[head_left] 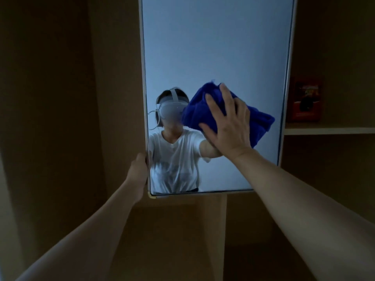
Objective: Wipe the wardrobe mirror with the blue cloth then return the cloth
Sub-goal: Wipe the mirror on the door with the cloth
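Mirror [215, 57] top cut off; blue cloth [205, 110] bunched on its lower glass, pressed by flat right hand [229, 126] with fingers spread. Left hand [140, 167] grips the mirror's lower-left edge, fingers hidden behind the frame. Red item [306, 100] on shelf [328, 130] right of mirror, too dark to identify.

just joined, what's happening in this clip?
A person is wiping a wardrobe mirror. The right hand presses a bunched blue cloth flat against the glass, about mid-height toward the right side, fingers spread. The left hand grips the mirror's lower left edge. The cloth is not yet returned. A reddish box sits on a shelf to the right.
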### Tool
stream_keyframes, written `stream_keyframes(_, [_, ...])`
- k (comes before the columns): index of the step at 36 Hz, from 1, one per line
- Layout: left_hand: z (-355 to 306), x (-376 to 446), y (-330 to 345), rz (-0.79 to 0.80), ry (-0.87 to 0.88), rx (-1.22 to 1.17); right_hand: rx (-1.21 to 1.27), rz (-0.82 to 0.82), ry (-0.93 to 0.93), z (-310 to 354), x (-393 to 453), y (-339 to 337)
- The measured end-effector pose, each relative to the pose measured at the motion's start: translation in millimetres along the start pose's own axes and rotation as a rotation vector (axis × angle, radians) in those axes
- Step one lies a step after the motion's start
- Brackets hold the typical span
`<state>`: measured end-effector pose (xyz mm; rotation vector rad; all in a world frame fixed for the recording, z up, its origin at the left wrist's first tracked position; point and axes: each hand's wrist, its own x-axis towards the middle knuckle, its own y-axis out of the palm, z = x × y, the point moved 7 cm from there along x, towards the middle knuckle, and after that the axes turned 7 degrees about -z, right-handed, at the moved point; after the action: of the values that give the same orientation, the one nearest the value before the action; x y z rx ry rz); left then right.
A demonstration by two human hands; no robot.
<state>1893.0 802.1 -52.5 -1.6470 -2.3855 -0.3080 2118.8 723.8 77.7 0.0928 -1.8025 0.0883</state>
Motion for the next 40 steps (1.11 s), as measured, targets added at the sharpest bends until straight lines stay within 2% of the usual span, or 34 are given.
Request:
stream_keyframes(4, [-52, 16, 2, 0.042, -0.033, -0.057, -0.073, -0.01, -0.044, -5, 31, 0])
stream_keyframes(7, [-109, 36, 5, 0.004, -0.076, -0.067, -0.063, -0.032, -0.021, -13, 71, 1])
stream_keyframes(10, [-172, 48, 10, -0.024, 0.02, 0.006, -0.014, -0.043, 0.0, -24, 122, -1])
stream_keyframes(16, [-272, 68, 16, -0.046, 0.109, 0.06, 0.007, -0.001, -0.083, -42, 218, -2])
stream_keyframes(20, [-332, 85, 23, -0.067, 0.156, 0.173, 0.024, 0.03, -0.016, -55, 277, -5])
stream_keyframes(22, [-355, 94, 25, -0.071, 0.088, 0.062, 0.04, 0.039, 0.027, -60, 301, -6])
stream_keyframes(24, [-366, 105, 26, -0.07, -0.139, -0.162, 0.054, 0.049, 0.046, -64, 324, -6])
stream_keyframes(26, [-380, 115, 28, -0.062, -0.249, -0.276, 0.064, 0.058, 0.04, -67, 346, -6])
stream_keyframes(31, [-428, 133, 27, -0.136, -0.191, -0.235, 0.076, 0.095, -0.004, -76, 397, -6])
stream_keyframes(36, [-474, 142, 30, -0.171, -0.132, -0.188, 0.04, 0.134, -0.093, -73, 411, -3])
stream_keyframes(38, [-491, 145, 34, -0.156, -0.053, -0.119, 0.064, 0.153, -0.232, -63, 395, -1])
stream_keyframes(40, [-499, 148, 35, -0.161, -0.064, -0.13, 0.095, 0.213, -0.45, -49, 372, 2])
